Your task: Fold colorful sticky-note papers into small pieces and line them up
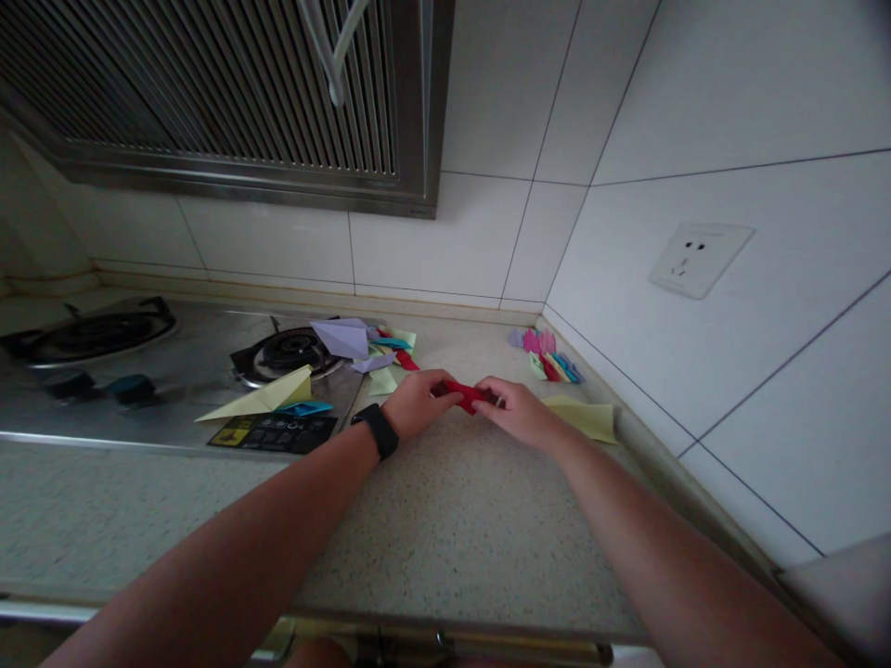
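Note:
A small folded piece of red paper (465, 396) is held between both hands, just above the speckled counter. My left hand (420, 401) pinches its left end, and a dark watch (377, 431) sits on that wrist. On the other end, the fingers and thumb of my right hand (513, 411) are closed. Its exact folded shape is partly hidden by the fingers. Left of the hands lies a pile of folded papers in several colours, with a purple paper plane (341, 338) on the burner's edge. A pale yellow sheet (585, 419) lies beyond my right forearm.
A gas stove (174, 408) with two burners fills the left, bearing a yellow paper plane (264, 396) and a blue folded paper (304, 408). Small colourful folded papers (547, 357) rest in the back corner. A range hood (278, 181) hangs above; a socket (702, 260) is on the right wall.

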Action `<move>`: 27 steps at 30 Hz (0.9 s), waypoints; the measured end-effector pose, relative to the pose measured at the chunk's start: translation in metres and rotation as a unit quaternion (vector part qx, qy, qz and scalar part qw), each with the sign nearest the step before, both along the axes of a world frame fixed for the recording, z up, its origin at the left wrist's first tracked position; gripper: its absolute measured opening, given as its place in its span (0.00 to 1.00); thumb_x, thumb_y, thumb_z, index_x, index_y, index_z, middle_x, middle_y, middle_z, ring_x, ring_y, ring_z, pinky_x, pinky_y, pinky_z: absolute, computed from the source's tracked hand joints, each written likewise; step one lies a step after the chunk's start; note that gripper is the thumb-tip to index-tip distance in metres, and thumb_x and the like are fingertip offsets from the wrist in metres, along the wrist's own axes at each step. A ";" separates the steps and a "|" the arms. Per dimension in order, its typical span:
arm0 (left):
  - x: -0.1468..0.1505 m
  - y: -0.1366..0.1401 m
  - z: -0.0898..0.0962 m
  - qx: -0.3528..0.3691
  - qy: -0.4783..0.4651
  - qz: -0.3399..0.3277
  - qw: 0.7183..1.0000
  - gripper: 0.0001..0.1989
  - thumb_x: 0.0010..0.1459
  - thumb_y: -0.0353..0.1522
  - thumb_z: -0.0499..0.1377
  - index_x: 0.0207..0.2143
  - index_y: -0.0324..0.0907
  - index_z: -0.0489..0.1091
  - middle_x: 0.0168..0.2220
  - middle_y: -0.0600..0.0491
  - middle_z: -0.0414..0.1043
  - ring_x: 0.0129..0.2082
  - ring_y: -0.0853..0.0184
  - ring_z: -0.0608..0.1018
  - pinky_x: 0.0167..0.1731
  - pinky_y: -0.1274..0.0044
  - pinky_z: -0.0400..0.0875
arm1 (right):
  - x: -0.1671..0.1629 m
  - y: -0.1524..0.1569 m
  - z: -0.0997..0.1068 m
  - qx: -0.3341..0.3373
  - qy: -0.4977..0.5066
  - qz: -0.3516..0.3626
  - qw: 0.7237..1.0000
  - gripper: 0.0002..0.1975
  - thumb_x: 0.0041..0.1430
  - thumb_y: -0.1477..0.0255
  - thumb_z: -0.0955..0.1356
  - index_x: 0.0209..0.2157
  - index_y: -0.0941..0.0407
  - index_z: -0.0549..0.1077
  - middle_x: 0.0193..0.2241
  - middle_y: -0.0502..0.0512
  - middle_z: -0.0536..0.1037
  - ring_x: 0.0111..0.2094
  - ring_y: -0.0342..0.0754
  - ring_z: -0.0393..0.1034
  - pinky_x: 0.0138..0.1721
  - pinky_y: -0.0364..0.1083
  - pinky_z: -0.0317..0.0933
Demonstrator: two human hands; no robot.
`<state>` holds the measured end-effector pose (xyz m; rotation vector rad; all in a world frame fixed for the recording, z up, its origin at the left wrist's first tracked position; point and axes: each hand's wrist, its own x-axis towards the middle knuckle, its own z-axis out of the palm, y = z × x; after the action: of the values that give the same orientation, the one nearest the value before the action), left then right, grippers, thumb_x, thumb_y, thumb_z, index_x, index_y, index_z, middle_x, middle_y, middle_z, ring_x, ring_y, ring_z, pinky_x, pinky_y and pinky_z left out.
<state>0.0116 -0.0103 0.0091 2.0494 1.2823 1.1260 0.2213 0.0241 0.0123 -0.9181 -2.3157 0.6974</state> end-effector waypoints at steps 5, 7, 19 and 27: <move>0.000 0.000 -0.001 0.006 -0.012 0.000 1.000 0.08 0.54 0.35 0.60 0.32 0.38 0.72 0.28 0.53 0.73 0.27 0.71 0.71 0.27 0.80 0.63 | -0.002 0.003 -0.002 0.009 0.050 -0.026 0.998 0.10 0.59 0.64 0.65 0.36 0.55 0.73 0.29 0.50 0.75 0.26 0.42 0.64 0.28 0.41 0.56; 0.001 -0.001 -0.002 0.015 0.005 -0.003 1.000 0.08 0.55 0.35 0.60 0.32 0.38 0.72 0.28 0.53 0.73 0.26 0.71 0.71 0.27 0.80 0.63 | -0.003 0.003 -0.002 0.021 0.061 -0.029 0.997 0.09 0.59 0.65 0.66 0.36 0.56 0.73 0.29 0.50 0.75 0.26 0.42 0.64 0.29 0.42 0.57; 0.001 -0.010 0.006 0.049 0.169 0.020 0.984 0.14 0.61 0.41 0.54 0.36 0.45 0.76 0.29 0.53 0.75 0.27 0.69 0.73 0.26 0.79 0.59 | -0.006 -0.004 0.001 0.039 0.062 -0.008 0.997 0.08 0.59 0.66 0.67 0.35 0.55 0.74 0.29 0.51 0.76 0.27 0.43 0.66 0.30 0.42 0.58; -0.004 -0.005 0.002 0.064 0.222 0.046 0.972 0.11 0.61 0.38 0.55 0.37 0.48 0.76 0.31 0.53 0.76 0.31 0.66 0.74 0.30 0.77 0.61 | -0.010 -0.006 0.000 0.015 0.079 0.007 0.997 0.04 0.56 0.71 0.68 0.30 0.57 0.73 0.27 0.50 0.75 0.31 0.43 0.68 0.34 0.43 0.59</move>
<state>0.0081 -0.0155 0.0113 2.4564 1.5592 0.8299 0.2113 0.0186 0.0122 -0.8045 -2.1894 0.7126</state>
